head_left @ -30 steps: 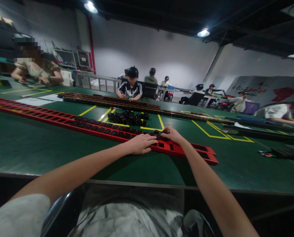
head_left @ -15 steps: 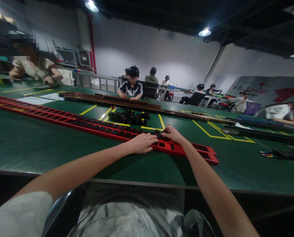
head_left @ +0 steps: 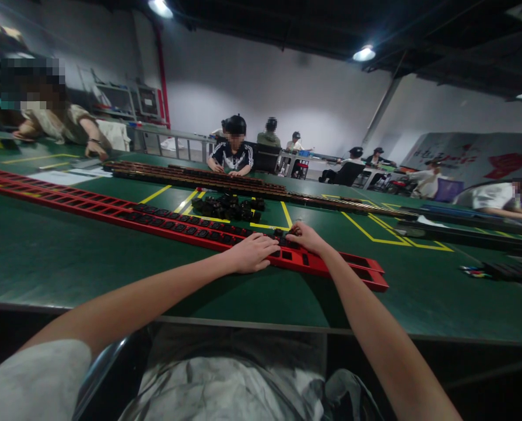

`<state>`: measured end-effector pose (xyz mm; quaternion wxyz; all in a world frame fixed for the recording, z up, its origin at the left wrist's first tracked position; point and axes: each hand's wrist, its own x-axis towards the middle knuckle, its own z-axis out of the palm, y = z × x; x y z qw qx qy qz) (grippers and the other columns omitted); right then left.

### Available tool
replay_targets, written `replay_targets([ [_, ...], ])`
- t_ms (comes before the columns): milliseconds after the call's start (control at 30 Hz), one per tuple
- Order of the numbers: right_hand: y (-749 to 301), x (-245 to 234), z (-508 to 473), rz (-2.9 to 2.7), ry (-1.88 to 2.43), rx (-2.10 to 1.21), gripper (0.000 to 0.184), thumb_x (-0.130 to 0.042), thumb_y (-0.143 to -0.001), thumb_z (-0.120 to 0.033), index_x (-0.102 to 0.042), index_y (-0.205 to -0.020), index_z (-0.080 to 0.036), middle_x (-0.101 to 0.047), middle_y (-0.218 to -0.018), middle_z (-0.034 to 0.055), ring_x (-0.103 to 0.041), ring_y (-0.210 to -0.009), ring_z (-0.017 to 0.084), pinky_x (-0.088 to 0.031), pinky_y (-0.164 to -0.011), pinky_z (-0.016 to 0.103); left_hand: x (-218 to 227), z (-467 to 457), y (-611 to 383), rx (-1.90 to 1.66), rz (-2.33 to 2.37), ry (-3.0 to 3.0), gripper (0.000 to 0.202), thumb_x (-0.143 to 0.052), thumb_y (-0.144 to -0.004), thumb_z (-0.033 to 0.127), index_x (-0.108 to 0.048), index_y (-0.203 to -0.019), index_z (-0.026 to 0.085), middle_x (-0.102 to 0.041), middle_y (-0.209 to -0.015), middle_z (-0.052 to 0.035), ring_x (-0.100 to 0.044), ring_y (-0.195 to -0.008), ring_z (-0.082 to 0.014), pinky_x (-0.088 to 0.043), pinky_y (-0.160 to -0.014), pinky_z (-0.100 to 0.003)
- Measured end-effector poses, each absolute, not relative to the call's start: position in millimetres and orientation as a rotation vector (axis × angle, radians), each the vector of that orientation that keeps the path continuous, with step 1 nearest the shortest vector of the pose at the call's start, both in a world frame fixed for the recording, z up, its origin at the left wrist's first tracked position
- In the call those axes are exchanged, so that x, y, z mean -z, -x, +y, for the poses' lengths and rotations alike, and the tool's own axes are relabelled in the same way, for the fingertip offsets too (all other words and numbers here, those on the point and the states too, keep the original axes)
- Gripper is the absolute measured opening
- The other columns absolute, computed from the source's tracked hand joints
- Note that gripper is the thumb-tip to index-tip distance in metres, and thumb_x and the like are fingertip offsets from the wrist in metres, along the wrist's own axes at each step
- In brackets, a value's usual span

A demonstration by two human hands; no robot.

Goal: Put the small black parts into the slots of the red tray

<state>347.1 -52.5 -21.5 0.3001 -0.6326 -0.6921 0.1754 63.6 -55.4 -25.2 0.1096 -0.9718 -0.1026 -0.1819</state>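
Note:
A long red strip housing [head_left: 357,270] with rectangular cut-outs runs across the green table from far left to right of centre. Black socket modules fill its slots up to my hands. My left hand [head_left: 251,253] lies palm-down on the strip, fingers together, pressing on it. My right hand [head_left: 305,237] is curled at the strip's far edge, fingertips pinched on a small black socket module [head_left: 287,236] at the first unfilled slots. A heap of loose black socket modules [head_left: 226,207] sits just beyond the strip.
Yellow tape lines [head_left: 377,238] mark the green table [head_left: 68,257]. More long dark strips [head_left: 208,178] lie farther back. Other people sit at the far side and at tables beyond; a person's arm [head_left: 501,213] rests at the right. Small items [head_left: 473,270] lie at right.
My hands stay on the strip almost unmoved. The person at the far left has leaned and reached an arm out along the table.

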Motion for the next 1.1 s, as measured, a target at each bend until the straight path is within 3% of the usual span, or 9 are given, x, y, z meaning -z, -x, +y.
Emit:
replay_targets([
  [1100,-350.5,25.4,-50.1,-1.871,1.682,-0.406,0.034,-0.07,-0.079,-0.046,-0.055,-0.095,-0.02,-0.062,-0.077,-0.0006,-0.058,-0.072,0.016,-0.047,-0.068,0.029,24.4,-57.0,-64.2,0.553,-0.352,2.929,0.044,-0.055,-0.093,0.032,-0.052,-0.135,0.02,-0.052,-0.147,-0.0097,-0.05,-0.131,-0.0263,-0.033,-0.113,-0.044],
])
